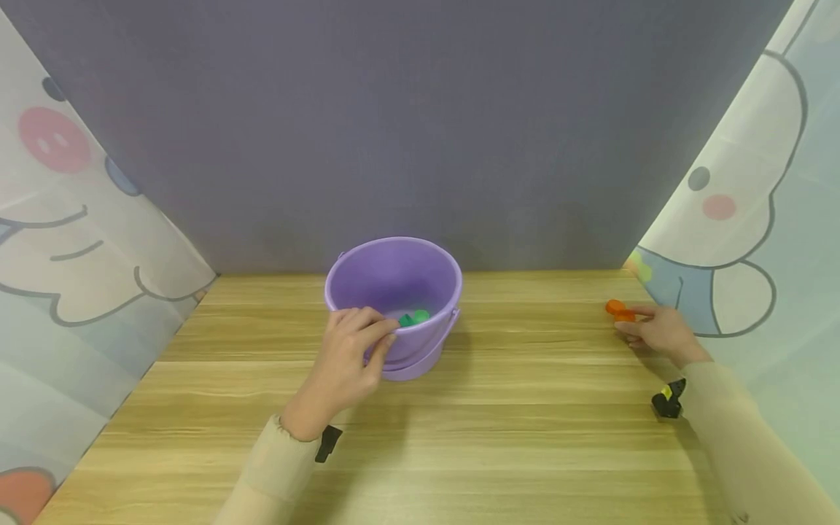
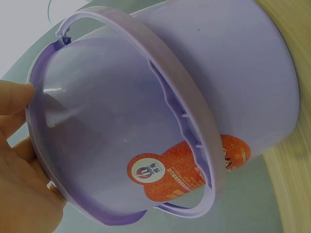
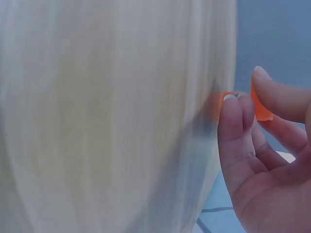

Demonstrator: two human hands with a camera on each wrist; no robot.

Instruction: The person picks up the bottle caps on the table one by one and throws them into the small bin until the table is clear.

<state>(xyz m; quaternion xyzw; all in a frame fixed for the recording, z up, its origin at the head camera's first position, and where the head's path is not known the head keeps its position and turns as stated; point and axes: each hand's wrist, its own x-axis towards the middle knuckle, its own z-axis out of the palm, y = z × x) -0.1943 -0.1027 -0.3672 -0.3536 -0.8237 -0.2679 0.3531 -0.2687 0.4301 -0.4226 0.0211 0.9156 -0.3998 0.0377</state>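
A purple bucket (image 1: 433, 348) stands upright on the wooden table. My left hand (image 1: 344, 361) grips its near-left rim, the thumb and fingers on either side of the edge. Inside the bucket lie green pieces (image 1: 421, 316), partly hidden by the rim. Far to the right, my right hand (image 1: 664, 335) pinches a small orange piece (image 3: 264, 110) between thumb and fingers. Beside it, close to the fingertips, is a second orange round piece (image 1: 615, 306). The right wrist view shows some orange (image 3: 226, 95) behind the fingertips; the pieces' exact kind cannot be told.
The bucket's handle (image 2: 180, 82) hangs down its near side, over a red label (image 2: 170, 174). A dark grey panel (image 1: 420, 131) rises behind the wooden table (image 1: 525, 437). Cartoon-printed curtains (image 1: 735, 182) flank it on both sides.
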